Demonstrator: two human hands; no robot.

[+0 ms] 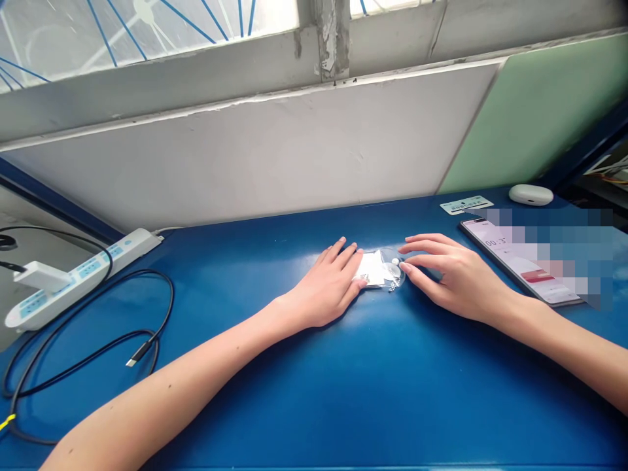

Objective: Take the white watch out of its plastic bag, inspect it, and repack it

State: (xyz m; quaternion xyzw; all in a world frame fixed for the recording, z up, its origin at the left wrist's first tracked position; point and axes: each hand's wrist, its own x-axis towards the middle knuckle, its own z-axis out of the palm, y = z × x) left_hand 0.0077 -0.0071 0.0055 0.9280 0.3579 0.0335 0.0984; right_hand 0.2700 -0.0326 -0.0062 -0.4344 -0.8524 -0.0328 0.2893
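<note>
A small clear plastic packet [392, 282] lies flat on the blue table. A white paper or card piece [373, 268] and several small round bits show in or on it, too small to name surely. My left hand [330, 281] rests palm down with its fingers spread, its fingertips and thumb on the packet's left side. At the packet's right edge is my right hand [456, 271], its fingers curved and its thumb apart from them. The right fingertips are at or just touching the edge. Nothing is visibly gripped by either hand.
A phone [530, 261] with a timer display lies right of my right hand, partly blurred out. Behind it are a small printed card [466, 205] and a white earbud case [530, 194]. A power strip [88, 275] and looped black cable [169, 294] occupy the left side.
</note>
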